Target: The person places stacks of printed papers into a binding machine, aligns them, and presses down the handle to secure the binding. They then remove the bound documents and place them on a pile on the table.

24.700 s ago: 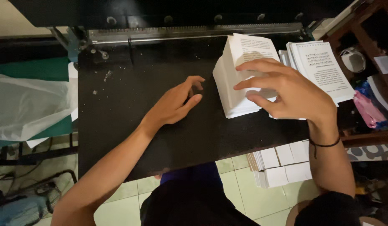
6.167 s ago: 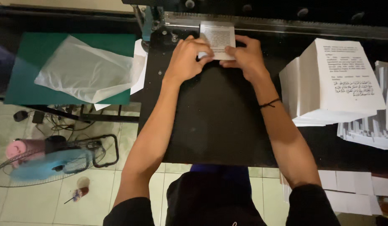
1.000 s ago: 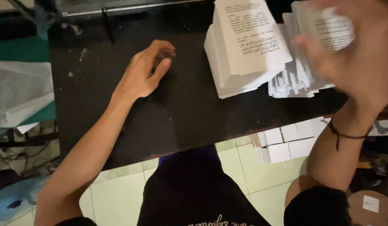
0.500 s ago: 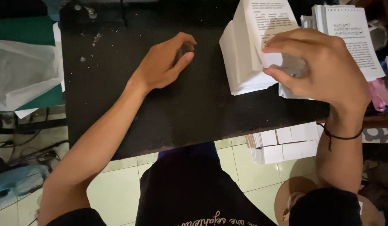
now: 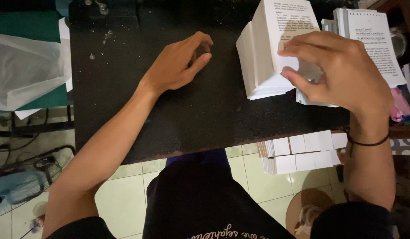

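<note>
Off the counter's left edge lies a white plastic sheet over a green surface, with a pale blue fan on the tiled floor below it.

The black counter carries scattered white specks near its far left corner. The left hand rests palm down on the counter, towards the far edge and left of centre. Its fingers are loosely curled and hold nothing; thumb and forefinger tips lie close together. Compared with half a second ago, it sits in much the same spot and pose.

Right of centre, at the far edge, stands the tall stack of printed pages, white with black text on top. The right hand pinches the near right corner of this stack, thumb below and fingers above. Half a second ago it lay flatter over the same corner; a second ago it was raised and blurred, clear of the paper.

A second stack of printed sheets stands just beyond the right hand, near the counter's far right corner. A dark band circles the right wrist. Under the counter's near right edge sit small white paper blocks.
</note>
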